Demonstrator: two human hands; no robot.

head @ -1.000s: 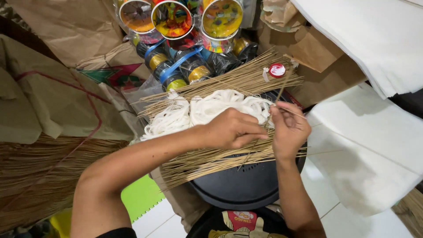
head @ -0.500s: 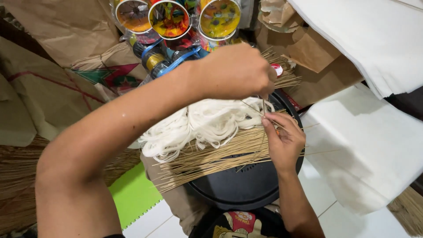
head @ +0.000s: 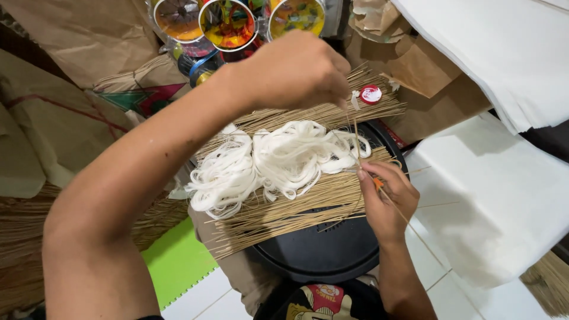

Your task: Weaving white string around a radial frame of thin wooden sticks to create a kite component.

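The left hand (head: 299, 71) is raised above the work, its fingers pinched shut on a thin white thread (head: 354, 133) that runs down, taut, to the right hand (head: 384, 198). The right hand is closed on a single thin bamboo stick (head: 409, 222), which slants away toward the lower right, and seems to pin the thread against it at a small orange spot between the fingers — what that spot is I cannot tell. Just left of the right hand, a loose hank of white thread (head: 272, 163) lies on 2 fanned layers of bamboo sticks (head: 284, 210), which rest across a round black lid-like piece (head: 320, 252) on the person's lap. The main risk, as I judge it, is the thread: pulled this tight it could snap, slip out of the pinch, or drag loops of the hank into a tangle. The stick is thin enough to bend or crack under a hard pull, and the sticks overhanging the black round piece could slide off if the lap shifts. Compared with 1 second ago, the left hand no longer rests on the stick bundle beside the right — it has lifted high toward the round colourful pieces (head: 228, 24) at the top, drawing the thread out, while the right hand has stayed nearly in place.
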